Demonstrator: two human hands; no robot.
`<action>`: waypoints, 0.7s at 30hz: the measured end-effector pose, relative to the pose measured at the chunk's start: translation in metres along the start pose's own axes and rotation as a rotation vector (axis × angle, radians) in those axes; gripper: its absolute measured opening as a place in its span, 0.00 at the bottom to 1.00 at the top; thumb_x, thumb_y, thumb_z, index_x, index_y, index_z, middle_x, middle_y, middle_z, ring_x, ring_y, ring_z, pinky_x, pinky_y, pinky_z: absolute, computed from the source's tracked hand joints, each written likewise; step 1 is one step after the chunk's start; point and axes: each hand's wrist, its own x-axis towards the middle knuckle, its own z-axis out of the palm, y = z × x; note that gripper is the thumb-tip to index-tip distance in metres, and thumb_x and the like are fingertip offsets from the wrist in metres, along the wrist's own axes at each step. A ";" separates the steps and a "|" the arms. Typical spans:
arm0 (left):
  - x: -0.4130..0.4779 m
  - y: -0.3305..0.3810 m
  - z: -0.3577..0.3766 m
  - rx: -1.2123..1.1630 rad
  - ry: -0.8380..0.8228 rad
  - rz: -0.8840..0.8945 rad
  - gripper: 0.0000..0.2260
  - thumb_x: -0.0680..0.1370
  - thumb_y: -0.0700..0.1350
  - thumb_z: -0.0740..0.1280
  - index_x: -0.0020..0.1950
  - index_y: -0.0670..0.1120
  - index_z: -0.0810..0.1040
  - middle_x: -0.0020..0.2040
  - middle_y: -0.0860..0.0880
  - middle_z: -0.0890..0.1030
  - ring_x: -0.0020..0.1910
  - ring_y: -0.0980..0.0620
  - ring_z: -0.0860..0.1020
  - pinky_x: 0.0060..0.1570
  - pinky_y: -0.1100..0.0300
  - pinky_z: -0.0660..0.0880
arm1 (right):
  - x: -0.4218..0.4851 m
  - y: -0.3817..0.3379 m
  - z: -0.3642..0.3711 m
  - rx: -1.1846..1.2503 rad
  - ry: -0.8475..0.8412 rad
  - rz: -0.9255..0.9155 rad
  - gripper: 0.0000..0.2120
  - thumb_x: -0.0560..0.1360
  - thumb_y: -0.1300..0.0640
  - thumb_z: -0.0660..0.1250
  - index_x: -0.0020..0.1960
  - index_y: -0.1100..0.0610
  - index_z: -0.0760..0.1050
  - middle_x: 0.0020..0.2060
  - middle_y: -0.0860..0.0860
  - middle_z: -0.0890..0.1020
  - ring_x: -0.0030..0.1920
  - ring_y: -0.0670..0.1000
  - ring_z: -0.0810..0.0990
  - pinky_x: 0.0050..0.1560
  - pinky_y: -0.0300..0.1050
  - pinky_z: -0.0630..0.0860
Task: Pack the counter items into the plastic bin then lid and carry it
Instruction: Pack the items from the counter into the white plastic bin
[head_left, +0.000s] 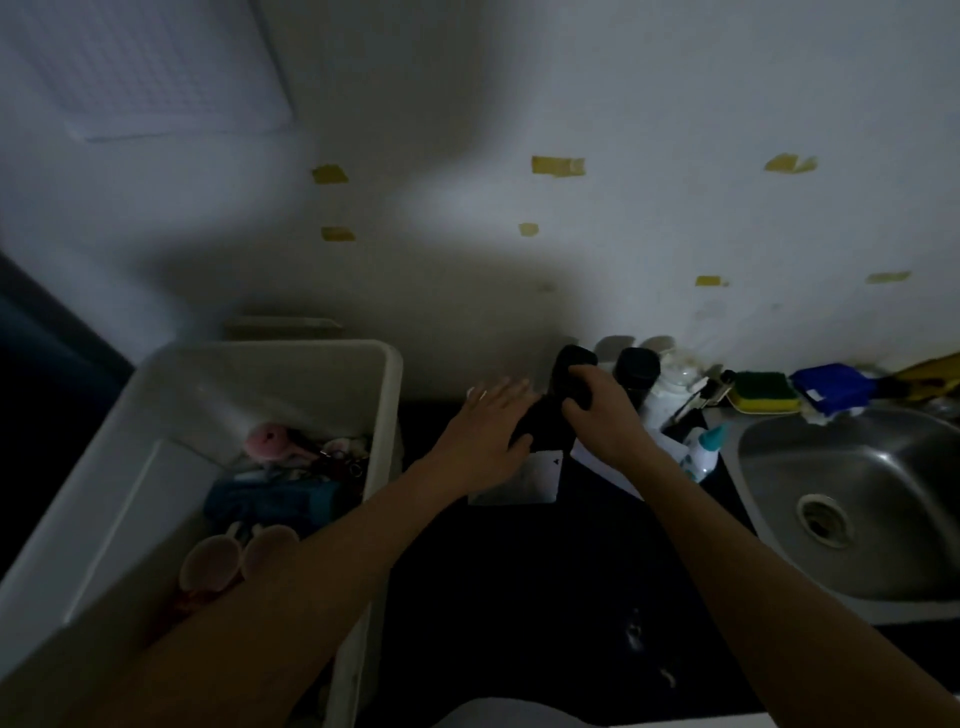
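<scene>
Two hands busy over the dark worktop (519, 582): the right hand (597, 410) is curled round a tall black cylindrical container (571, 364). The left hand (488, 423) is flat with fingers straight, gripping nothing. The white plastic bin (311, 349) sits left of the left hand, partly filled (pink plush toy (267, 439), blue cloth (270, 501)). Danger now: a second black-capped jar (638, 366) and a small teal-capped bottle (706, 449) crowd that right hand. A careless lift could topple them towards the steel sink (883, 467), and dim light won't help.

Dim, soft-focus view; shadowed dark corners, wide-angle bending at edges
</scene>
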 end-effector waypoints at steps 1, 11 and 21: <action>0.005 0.004 0.003 -0.009 -0.002 -0.010 0.26 0.82 0.50 0.59 0.79 0.47 0.58 0.80 0.48 0.56 0.79 0.48 0.51 0.77 0.50 0.46 | 0.008 0.005 -0.002 -0.009 -0.001 -0.021 0.24 0.76 0.64 0.65 0.71 0.64 0.68 0.67 0.61 0.73 0.67 0.59 0.71 0.69 0.51 0.68; 0.032 0.028 0.031 -0.084 -0.006 -0.129 0.21 0.81 0.46 0.60 0.74 0.46 0.66 0.79 0.46 0.59 0.78 0.45 0.54 0.76 0.49 0.48 | 0.062 0.042 -0.004 -0.243 -0.096 -0.055 0.27 0.76 0.54 0.65 0.73 0.60 0.67 0.74 0.62 0.64 0.72 0.64 0.62 0.68 0.56 0.65; 0.030 0.028 0.041 -0.134 -0.056 -0.232 0.22 0.81 0.44 0.59 0.76 0.45 0.64 0.79 0.46 0.57 0.79 0.45 0.52 0.77 0.48 0.46 | 0.067 0.054 0.010 -0.110 -0.046 -0.058 0.20 0.72 0.59 0.72 0.61 0.61 0.71 0.62 0.60 0.67 0.50 0.62 0.76 0.50 0.51 0.76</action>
